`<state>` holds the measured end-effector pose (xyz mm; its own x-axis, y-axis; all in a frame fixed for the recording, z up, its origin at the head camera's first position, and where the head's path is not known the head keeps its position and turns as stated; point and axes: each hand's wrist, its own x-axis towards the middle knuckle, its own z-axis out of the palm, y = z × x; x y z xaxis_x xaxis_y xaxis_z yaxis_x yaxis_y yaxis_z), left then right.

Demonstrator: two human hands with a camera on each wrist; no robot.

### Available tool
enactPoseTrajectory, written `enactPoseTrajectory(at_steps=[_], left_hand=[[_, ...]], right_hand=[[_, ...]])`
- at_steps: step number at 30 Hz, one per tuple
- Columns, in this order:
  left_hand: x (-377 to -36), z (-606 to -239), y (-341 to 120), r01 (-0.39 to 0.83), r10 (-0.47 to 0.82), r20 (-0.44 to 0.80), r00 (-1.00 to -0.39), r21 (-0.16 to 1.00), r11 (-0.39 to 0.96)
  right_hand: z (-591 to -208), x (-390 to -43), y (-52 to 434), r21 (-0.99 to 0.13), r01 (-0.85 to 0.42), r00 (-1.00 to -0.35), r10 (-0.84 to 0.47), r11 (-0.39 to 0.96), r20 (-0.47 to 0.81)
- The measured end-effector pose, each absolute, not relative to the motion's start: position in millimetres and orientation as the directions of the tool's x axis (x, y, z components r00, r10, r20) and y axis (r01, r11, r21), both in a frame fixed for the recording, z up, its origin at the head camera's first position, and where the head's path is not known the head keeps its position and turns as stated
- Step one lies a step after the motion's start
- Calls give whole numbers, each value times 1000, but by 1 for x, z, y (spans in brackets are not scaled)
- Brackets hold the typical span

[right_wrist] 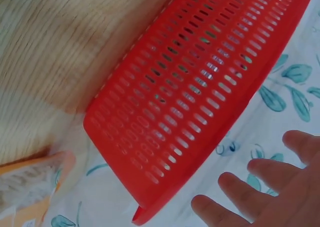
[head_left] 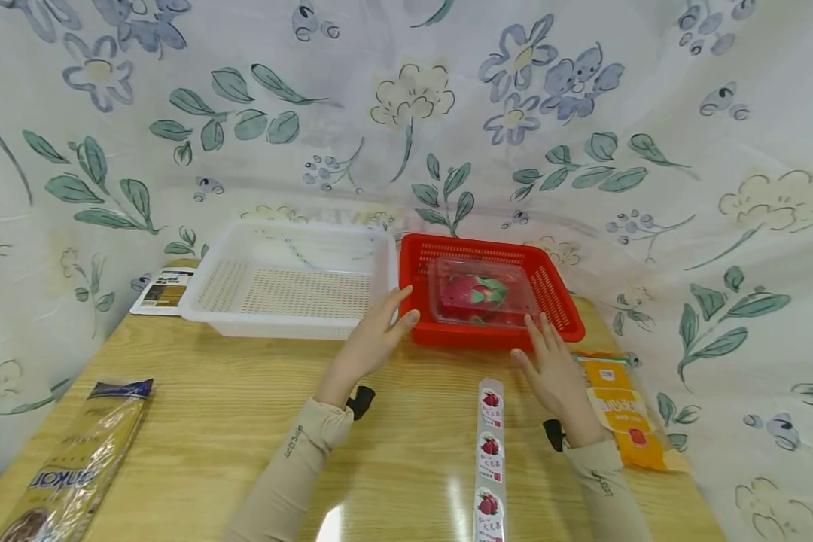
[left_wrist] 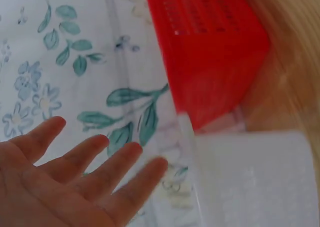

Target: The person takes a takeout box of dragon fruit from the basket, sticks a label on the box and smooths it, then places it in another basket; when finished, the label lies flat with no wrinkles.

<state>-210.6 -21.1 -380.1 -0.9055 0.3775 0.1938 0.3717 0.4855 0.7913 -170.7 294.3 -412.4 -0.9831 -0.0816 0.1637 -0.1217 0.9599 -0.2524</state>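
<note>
In the head view a clear plastic box (head_left: 447, 269) with a pink and green dragon fruit (head_left: 473, 290) inside sits in the red basket (head_left: 565, 301). My left hand (head_left: 373, 331) hovers at the basket's left front corner, beside the white basket (head_left: 271, 325), fingers spread and holding nothing. My right hand (head_left: 557, 376) reaches over the red basket's front right rim with its fingertips by the box, also spread and holding nothing. Both wrist views show straight, parted fingers, with the red basket wall (right_wrist: 175, 102) close to the right hand.
A strip of dragon fruit stickers (head_left: 490, 459) lies on the wooden table (head_left: 393, 452) between the forearms. An orange packet (head_left: 619, 410) lies at the right, a gold packet (head_left: 81, 459) at the left. Another packet (head_left: 165, 292) shows behind the white basket's left end. Flowered cloth (head_left: 406, 113) hangs behind.
</note>
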Motion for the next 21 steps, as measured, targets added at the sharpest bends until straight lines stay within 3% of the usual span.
enactPoseTrajectory(at_steps=[6,12,16,21], left_hand=[[-235,-375,14,256,348,103,-932,867,428],[-266,-368,43,33,267,-107,-958,882,470],[-282,-366,58,-97,245,-250,-937,858,504],[-299,-367,72,-156,278,-364,-889,812,562]], right_hand=[[-422,-175,289,-271,-124,-984,-83,955,158],[-429,-174,283,-277,-107,-983,-60,955,172],[-434,-175,280,-299,-67,-988,-21,952,155],[-439,-176,278,-296,-49,-987,0,954,163]])
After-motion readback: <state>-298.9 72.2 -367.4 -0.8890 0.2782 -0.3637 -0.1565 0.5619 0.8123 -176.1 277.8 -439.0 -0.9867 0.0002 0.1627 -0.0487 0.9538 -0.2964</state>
